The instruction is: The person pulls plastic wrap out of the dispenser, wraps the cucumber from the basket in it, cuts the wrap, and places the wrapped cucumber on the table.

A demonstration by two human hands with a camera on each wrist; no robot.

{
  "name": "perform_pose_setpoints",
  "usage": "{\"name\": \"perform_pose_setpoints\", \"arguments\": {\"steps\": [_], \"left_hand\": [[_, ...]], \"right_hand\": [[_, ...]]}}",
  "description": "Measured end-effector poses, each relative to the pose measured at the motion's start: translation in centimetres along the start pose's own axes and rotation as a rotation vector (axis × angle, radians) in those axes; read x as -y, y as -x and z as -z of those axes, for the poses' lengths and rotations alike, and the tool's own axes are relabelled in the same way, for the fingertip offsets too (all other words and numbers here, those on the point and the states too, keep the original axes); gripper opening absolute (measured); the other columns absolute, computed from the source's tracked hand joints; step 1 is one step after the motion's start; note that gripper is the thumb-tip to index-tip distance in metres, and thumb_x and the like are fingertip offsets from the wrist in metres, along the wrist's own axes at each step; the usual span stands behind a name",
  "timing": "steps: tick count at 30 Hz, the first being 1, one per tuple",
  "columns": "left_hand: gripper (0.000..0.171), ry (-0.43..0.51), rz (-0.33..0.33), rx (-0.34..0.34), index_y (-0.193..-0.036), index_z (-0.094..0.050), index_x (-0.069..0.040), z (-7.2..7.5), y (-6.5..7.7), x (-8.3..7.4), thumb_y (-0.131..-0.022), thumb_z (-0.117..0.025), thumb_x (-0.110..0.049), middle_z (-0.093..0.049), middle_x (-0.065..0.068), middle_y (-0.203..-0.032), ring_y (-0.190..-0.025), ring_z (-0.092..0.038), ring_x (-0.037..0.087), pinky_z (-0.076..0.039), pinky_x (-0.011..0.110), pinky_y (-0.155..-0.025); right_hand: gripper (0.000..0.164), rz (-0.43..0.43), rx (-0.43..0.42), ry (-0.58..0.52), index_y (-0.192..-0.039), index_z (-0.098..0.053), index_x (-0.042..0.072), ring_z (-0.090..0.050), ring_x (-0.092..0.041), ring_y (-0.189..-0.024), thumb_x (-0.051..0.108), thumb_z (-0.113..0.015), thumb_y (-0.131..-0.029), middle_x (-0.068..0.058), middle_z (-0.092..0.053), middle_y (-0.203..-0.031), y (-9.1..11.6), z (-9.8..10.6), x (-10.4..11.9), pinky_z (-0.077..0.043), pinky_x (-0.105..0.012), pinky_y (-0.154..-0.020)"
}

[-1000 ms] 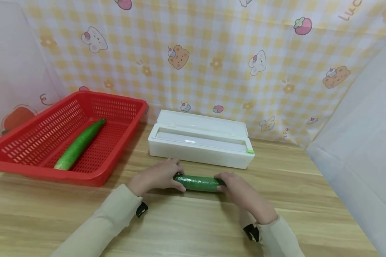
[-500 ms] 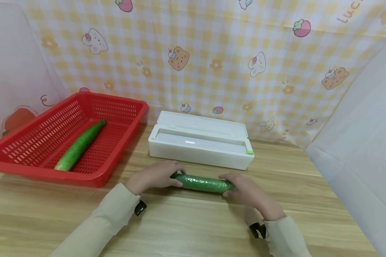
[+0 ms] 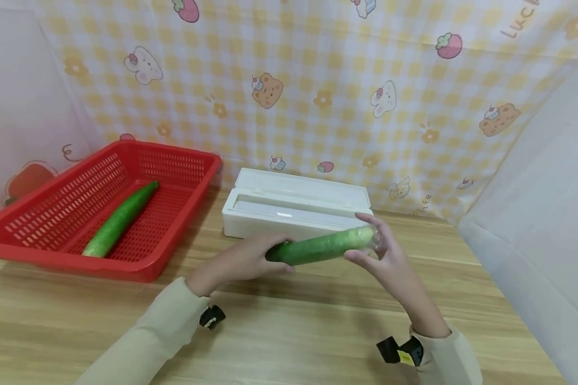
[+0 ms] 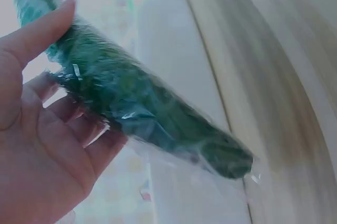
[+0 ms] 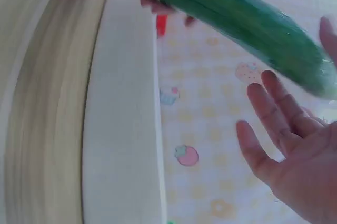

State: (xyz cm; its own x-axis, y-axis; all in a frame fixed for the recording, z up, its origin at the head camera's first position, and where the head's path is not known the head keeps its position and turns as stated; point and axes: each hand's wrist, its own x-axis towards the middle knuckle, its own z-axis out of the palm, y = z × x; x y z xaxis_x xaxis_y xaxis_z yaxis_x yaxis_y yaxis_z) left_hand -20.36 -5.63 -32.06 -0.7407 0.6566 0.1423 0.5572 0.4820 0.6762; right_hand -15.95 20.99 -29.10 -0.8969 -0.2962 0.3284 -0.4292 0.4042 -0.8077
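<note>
A green cucumber (image 3: pixel 318 248) wrapped in clear plastic film is held up above the table, tilted, with its pale end higher and to the right. My left hand (image 3: pixel 255 256) grips its darker left end. In the left wrist view, wrinkled film covers the cucumber (image 4: pixel 126 92), and loose film sticks out past one tip. My right hand (image 3: pixel 390 262) is at the pale end, thumb and forefinger spread on either side of it. Seen from the right wrist, the fingers of that right hand (image 5: pixel 300 155) are spread out beneath the cucumber (image 5: pixel 237 16).
Behind the hands stands a long white plastic-wrap dispenser box (image 3: pixel 260 225) with its lid raised. A red perforated basket (image 3: pixel 146 267) to the left holds another cucumber (image 3: pixel 120 220). A checked cloth (image 3: pixel 327 128) hangs along the back of the wooden table (image 3: pixel 289 342).
The wrapped cucumber has risen off the table, its right end lifted and pale tip now showing. My right hand slid rightward along it, then rose and spread its fingers.
</note>
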Motion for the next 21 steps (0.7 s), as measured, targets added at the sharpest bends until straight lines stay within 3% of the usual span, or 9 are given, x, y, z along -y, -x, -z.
{"name": "perform_pose_setpoints", "arguments": {"steps": [5, 10, 12, 15, 21], "left_hand": [[0.046, 0.118, -0.057, 0.039, -0.125, -0.052, -0.022, -0.1, 0.3, -1.7, -0.085, -0.066, -0.038, -0.058, -0.006, -0.101, -0.092, -0.052, 0.013, -0.046, 0.031, -0.080], [0.044, 0.166, -0.113, 0.105, -0.127, -0.050, -0.025, -0.4, 0.6, -2.6, -0.087, -0.063, -0.037, -0.057, -0.006, -0.100, -0.090, -0.053, 0.013, -0.047, 0.029, -0.077], [0.044, 0.171, -0.112, 0.125, -0.128, -0.049, -0.027, -0.4, 0.6, -2.8, -0.088, -0.062, -0.037, -0.057, -0.006, -0.101, -0.091, -0.053, 0.012, -0.047, 0.029, -0.077], [0.042, 0.182, -0.106, 0.145, -0.128, -0.049, -0.028, -0.5, 0.6, -2.9, -0.089, -0.060, -0.037, -0.056, -0.005, -0.100, -0.090, -0.053, 0.012, -0.047, 0.028, -0.075], [0.037, 0.167, -0.087, 0.129, -0.122, -0.051, -0.026, -0.8, 0.4, -2.6, -0.089, -0.059, -0.039, -0.055, -0.005, -0.092, -0.084, -0.052, 0.012, -0.045, 0.026, -0.070]], "right_hand": [[0.052, 0.128, 0.064, -0.269, -0.138, -0.036, 0.009, -0.056, -0.011, -0.111, 0.022, -0.058, -0.093, 0.000, -0.056, -0.123, -0.1, -0.7, 0.3, -0.048, -0.024, -0.087], [0.028, 0.272, -0.004, -0.535, -0.120, -0.053, 0.010, -0.060, -0.018, -0.108, 0.025, -0.046, -0.098, -0.002, -0.065, -0.113, 0.1, -1.3, 1.2, -0.049, -0.027, -0.088], [0.022, 0.271, -0.052, -0.592, -0.108, -0.059, 0.010, -0.063, -0.018, -0.101, 0.020, -0.041, -0.100, -0.001, -0.069, -0.104, 0.2, -1.3, 1.6, -0.049, -0.028, -0.086], [0.031, 0.217, -0.149, -0.593, -0.094, -0.062, 0.010, -0.066, -0.018, -0.093, 0.016, -0.032, -0.101, -0.001, -0.072, -0.094, 0.4, -1.4, 2.2, -0.051, -0.029, -0.082], [0.044, 0.142, -0.350, -0.622, -0.083, -0.064, 0.004, -0.070, -0.021, -0.082, 0.021, -0.028, -0.103, -0.007, -0.073, -0.083, 0.6, -1.4, 2.4, -0.055, -0.031, -0.075]]}}
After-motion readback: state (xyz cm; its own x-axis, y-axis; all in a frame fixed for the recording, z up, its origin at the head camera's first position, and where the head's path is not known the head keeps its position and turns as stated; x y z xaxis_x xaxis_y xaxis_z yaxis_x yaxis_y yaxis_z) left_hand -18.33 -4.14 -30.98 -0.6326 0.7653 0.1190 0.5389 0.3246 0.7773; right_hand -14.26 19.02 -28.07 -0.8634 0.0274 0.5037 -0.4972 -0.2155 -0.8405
